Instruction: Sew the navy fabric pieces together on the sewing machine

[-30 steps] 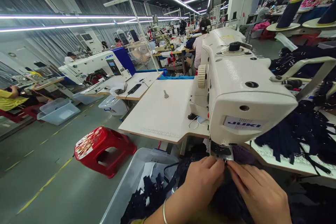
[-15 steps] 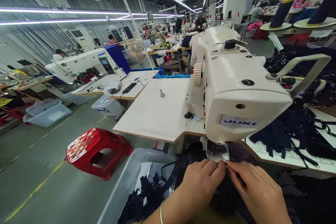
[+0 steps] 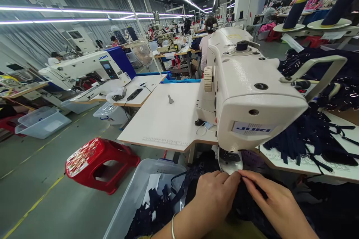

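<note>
A white sewing machine (image 3: 260, 108) stands before me, its rounded metal arm end (image 3: 230, 164) low at the front. Just below that end my left hand (image 3: 214, 194) is closed, fingers curled on dark fabric (image 3: 246, 207). Close beside it, my right hand (image 3: 273, 198) pinches the same fabric between thumb and forefinger, the other fingers loosely extended. The two hands' fingertips nearly meet at the machine. The dark fabric hangs beneath both hands; its held edge is mostly hidden by my fingers.
Left of my hands, a clear plastic bin (image 3: 127, 190) holds navy pieces. A red stool (image 3: 112, 164) stands on the floor beyond. A small metal piece (image 3: 171, 99) lies on the white tabletop (image 3: 157, 119). Navy straps (image 3: 291, 142) are heaped at right. A person (image 3: 206, 44) sits behind the machine.
The view has shifted slightly, so the machine and tables appear a little further left. My right fingers have straightened somewhat; both hands stay at the machine's end.
</note>
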`<state>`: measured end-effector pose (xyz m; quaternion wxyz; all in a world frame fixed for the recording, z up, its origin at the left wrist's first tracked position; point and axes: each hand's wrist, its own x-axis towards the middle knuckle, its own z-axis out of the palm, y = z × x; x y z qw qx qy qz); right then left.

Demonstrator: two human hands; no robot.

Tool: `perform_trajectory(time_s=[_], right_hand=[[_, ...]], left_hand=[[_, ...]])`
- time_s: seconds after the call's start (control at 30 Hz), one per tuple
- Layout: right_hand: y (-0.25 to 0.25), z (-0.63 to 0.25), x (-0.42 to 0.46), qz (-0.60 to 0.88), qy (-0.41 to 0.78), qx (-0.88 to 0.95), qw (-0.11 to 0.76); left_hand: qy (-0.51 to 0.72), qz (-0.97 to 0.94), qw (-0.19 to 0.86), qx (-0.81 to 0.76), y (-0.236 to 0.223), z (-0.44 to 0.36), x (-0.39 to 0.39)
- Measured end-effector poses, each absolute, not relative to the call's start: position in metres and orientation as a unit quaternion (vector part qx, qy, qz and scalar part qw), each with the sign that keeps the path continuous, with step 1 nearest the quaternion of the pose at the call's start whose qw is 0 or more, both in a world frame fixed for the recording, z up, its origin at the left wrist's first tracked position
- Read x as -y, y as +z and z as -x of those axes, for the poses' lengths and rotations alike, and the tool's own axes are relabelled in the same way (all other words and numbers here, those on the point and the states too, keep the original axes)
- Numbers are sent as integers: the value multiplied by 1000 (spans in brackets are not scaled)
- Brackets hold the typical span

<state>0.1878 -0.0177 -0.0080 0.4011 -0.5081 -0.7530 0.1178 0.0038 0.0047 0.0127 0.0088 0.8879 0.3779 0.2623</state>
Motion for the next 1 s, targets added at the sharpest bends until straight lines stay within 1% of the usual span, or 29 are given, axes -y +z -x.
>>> perform_trajectory(time_s=[0.07, 0.27, 0.4, 0.47, 0.63, 0.73, 0.8, 0.87, 1.0], right_hand=[[-7, -188, 17, 514, 105, 746, 411], [1, -193, 15, 589, 187, 654, 436], [0, -201, 16, 582, 212, 670, 408], [0, -206, 18, 556, 192, 710, 388], [-1, -211, 23, 439, 96, 835, 318], [-6, -209, 25, 434, 80, 841, 314], [-11, -213, 25, 444, 104, 827, 328], [-17, -220, 23, 480, 159, 789, 349], [-30, -232, 21, 602, 363, 628, 333]], left_hand=[[261, -888, 12, -378, 12, -5, -4], [269, -883, 44, -382, 6, -10, -1], [291, -883, 80, -361, 6, -8, -2], [271, -884, 99, -368, 8, -7, -4], [180, -896, 142, -380, 12, -6, -4], [153, -896, 178, -378, 9, -7, -5], [144, -891, 209, -378, 2, -6, -7], [150, -867, 239, -410, -7, -4, -12], [172, -810, 282, -485, -21, 1, -18]])
